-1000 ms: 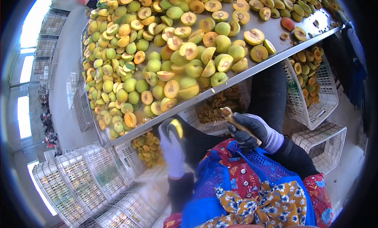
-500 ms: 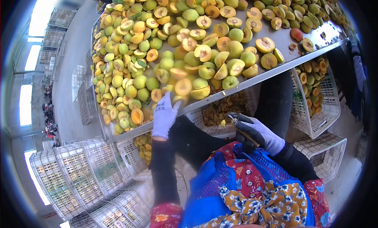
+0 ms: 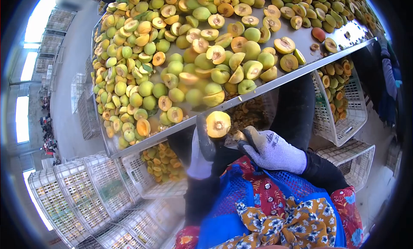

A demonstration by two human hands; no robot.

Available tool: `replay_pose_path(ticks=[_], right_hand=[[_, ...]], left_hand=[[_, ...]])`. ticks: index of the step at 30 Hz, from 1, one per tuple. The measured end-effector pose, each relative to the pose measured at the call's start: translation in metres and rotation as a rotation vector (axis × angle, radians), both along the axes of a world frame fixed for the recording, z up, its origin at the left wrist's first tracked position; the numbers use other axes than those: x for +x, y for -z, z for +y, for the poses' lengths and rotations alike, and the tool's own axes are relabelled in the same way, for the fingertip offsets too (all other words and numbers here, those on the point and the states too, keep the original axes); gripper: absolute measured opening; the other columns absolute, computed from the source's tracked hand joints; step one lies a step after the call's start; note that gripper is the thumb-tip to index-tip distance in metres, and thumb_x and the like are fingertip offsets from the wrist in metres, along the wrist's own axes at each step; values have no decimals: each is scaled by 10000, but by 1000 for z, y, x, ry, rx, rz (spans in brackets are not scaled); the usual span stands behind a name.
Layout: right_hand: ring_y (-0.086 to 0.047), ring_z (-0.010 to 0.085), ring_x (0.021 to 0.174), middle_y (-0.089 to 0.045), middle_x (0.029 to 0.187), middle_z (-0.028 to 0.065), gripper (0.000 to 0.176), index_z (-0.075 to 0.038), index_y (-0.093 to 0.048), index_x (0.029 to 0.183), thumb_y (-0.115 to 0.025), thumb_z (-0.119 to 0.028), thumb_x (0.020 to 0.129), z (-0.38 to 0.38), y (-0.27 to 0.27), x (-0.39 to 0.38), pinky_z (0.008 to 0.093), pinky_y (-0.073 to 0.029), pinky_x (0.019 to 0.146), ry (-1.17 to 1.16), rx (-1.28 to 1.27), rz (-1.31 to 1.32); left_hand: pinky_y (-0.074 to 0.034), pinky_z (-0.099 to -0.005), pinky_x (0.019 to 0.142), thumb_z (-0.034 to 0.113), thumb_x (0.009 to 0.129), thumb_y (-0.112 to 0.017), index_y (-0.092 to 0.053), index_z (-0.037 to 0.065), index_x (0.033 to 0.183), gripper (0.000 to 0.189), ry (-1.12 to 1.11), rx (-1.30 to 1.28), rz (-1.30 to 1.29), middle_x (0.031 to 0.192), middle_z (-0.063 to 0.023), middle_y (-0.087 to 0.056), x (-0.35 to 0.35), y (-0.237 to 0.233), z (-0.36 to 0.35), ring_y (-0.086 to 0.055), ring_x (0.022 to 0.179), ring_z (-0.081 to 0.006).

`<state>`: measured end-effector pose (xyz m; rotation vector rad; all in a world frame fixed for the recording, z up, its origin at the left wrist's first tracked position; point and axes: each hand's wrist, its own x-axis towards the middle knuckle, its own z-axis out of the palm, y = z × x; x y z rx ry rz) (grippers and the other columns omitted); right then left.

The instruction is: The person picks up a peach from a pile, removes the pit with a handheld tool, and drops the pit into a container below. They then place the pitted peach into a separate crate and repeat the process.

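Note:
My left hand (image 3: pixel 202 152), in a pale glove with dark palm and fingers, is closed around a halved peach (image 3: pixel 218 124). Its cut yellow face with the stone area in the middle is turned up towards me. My right hand (image 3: pixel 275 150), gloved alike, grips a small coring tool (image 3: pixel 237 134) with a light handle. The tool's thin, curved metal tip reaches the right edge of the peach half. Both hands are close together in front of my body, just below the table edge (image 3: pixel 241 103). Many halved and whole-looking peaches (image 3: pixel 172 68) lie on the metal table.
Under the table, a crate (image 3: pixel 269 105) holds small fruit scraps. White crates with peach halves stand at the right (image 3: pixel 344 130) and lower left (image 3: pixel 142 180). Stacked crates (image 3: pixel 81 189) fill the left side. A co-worker's sleeve (image 3: pixel 389 77) shows at far right.
My left hand has come from the fruit at the table edge down towards my body, now with a peach half. My right hand has turned and brought the coring tool to it.

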<state>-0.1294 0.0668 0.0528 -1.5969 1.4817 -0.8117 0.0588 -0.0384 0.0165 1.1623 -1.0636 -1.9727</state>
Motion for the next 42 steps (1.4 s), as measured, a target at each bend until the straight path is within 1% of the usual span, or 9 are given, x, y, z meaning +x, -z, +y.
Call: replay_pose_path(ticks=[2,6,12,17,23,27,33,36,42], right_hand=[[-620,439,679,-599,707,243,272,29,-468,1040,-589,-196,947,-3,-1,2,506,-463,560,-2,4,-6],[-624,438,686,-607,721,245,269,31,-478,1053,-571,-204,961,1,11,7,512,-461,564,35,82,20],[-590,376,740,-526,999,269,529,133,-442,1279,-615,-86,830,15,43,13,446,-478,588,-139,-238,181],[-577,379,818,-515,994,248,503,129,-447,1284,-581,-56,836,14,38,12,456,-466,639,13,282,-663],[-586,372,765,-526,986,232,456,109,-473,1286,-559,-67,874,19,42,-1,454,-455,589,-38,-129,95],[-589,344,697,-530,948,227,421,101,-501,1279,-534,-79,900,19,38,1,445,-437,537,45,110,-111],[-564,236,560,-582,851,142,261,7,-568,1091,-494,-229,1008,20,55,7,368,-413,455,110,-286,-26],[-499,143,460,-560,689,41,334,-64,-562,980,-492,-388,1025,17,12,4,283,-364,397,301,760,-1283],[-451,83,416,-509,604,-4,364,-103,-572,947,-524,-460,1000,14,4,-18,220,-347,375,265,887,-1633]], left_hand=[[-537,-290,745,232,966,-597,-530,39,1184,299,120,-406,-236,1083,-105,-642,-17,-10,16,-641,894,-165],[-514,-305,863,80,877,-674,-518,9,1188,355,55,-105,-68,1110,-115,-633,-24,-19,26,-624,982,-173],[-479,-304,865,323,1062,-407,-511,16,1212,357,-73,-312,-144,1086,-96,-578,-35,0,42,-569,967,-167],[-472,-319,889,298,1058,-421,-482,41,1258,332,-195,-311,-126,1146,-111,-552,-45,24,52,-541,1036,-176],[-471,-373,975,363,1023,-494,-423,74,1319,420,-147,-25,141,1179,-118,-550,-52,6,45,-552,1116,-220],[-469,-391,990,393,1017,-494,-410,93,1301,422,-186,66,298,1222,-134,-551,-52,9,47,-555,1130,-230],[-442,-407,1012,397,1041,-421,-386,95,1213,349,-111,98,233,1282,-173,-534,-51,-2,51,-539,1153,-247],[-420,-408,1011,380,1053,-382,-359,86,1217,338,-87,-358,-109,1285,-204,-525,-54,19,60,-527,1153,-256],[-392,-384,1037,300,1057,-388,-397,56,1266,321,61,-475,15,1374,-202,-449,-50,24,56,-495,1191,-248]])
